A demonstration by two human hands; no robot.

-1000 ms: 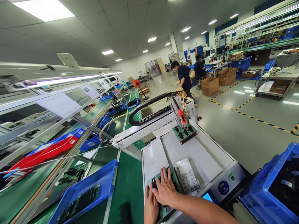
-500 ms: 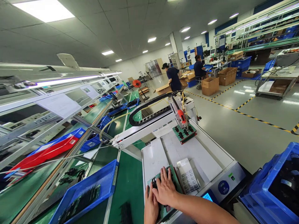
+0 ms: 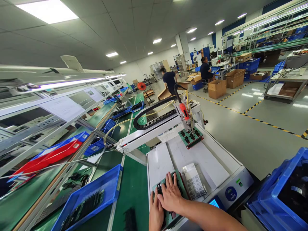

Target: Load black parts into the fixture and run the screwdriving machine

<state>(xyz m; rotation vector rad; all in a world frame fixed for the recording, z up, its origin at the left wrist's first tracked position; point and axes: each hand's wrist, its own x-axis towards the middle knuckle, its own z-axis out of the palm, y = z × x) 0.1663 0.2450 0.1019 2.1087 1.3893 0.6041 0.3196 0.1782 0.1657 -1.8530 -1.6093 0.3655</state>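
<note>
My right hand (image 3: 171, 195) lies flat, fingers stretched forward, on a green fixture board (image 3: 180, 179) holding black parts at the front of a white machine bed (image 3: 204, 157). My left hand (image 3: 156, 213) rests beside it on the board's near left edge, fingers together and flat. A white keypad-like sheet (image 3: 194, 180) lies just right of the board. Farther back, a second green board (image 3: 191, 136) sits under the machine's red-tipped tool head (image 3: 184, 112).
A blue bin (image 3: 89, 197) with black parts sits to my left on the green bench, another blue bin (image 3: 284, 195) to my right. A black cable chain (image 3: 154, 110) arcs over the gantry. Two people work among cardboard boxes (image 3: 216, 88) far back.
My hands stay on the board. The standing person in the background has walked left, away from the boxes. The tool head rose slightly.
</note>
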